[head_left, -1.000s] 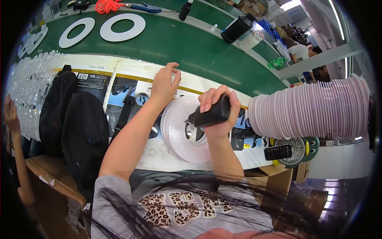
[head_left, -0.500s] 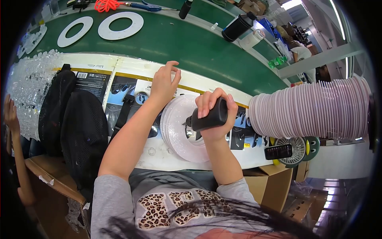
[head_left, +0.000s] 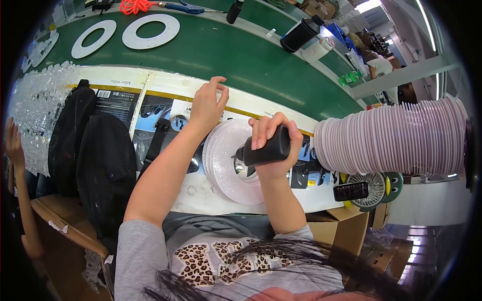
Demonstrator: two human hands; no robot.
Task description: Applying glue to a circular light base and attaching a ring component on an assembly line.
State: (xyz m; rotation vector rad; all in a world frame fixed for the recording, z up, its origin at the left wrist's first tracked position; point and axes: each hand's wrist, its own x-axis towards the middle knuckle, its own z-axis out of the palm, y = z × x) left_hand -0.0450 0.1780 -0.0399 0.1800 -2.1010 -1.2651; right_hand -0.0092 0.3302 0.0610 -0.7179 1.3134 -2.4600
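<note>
My right hand (head_left: 276, 158) is wrapped round a black squeeze bottle (head_left: 271, 146), tilted so that its narrow nozzle points down to the left. Just under the nozzle lies a small pile of flat, pale glittery rings (head_left: 224, 173), slightly out of line with each other. Whether the tip touches the top ring, I cannot tell. Beyond the rings, to their upper left, my left hand (head_left: 205, 106) hovers empty, fingers bent and apart. Printed cardboard sheeting (head_left: 193, 198) lies beneath the pile.
A long row of similar rings (head_left: 386, 139) stands at right, behind a phone (head_left: 351, 191) and a fan (head_left: 374, 188). Black mesh bags (head_left: 106, 173) and clear plastic pieces (head_left: 37, 118) sit left, near another person's hand (head_left: 14, 143). White rings (head_left: 129, 38) lie on the green table (head_left: 221, 60).
My right hand and the bottle have shifted very slightly to the right. My left hand stays in place.
</note>
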